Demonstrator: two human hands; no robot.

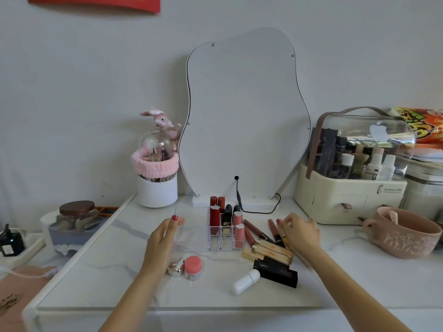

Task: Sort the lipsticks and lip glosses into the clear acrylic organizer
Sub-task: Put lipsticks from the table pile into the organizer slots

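Pinching a lip gloss point(280, 232) from the loose pile, your right hand point(300, 234) closes its fingers on it; your left hand point(163, 238) rests with straight fingers against the clear acrylic organizer point(191, 226). Lift straight up: dragging sideways would likely scatter the touching gold lipsticks point(271, 251). Lower gently, or the upright lipsticks point(226, 220) in the right-hand compartments may topple.

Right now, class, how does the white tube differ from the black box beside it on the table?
The white tube is rounded and plain; the black box is square-edged with a logo. The tube lies alone; the box touches the gold boxes. Both lie flat, outside the organizer.
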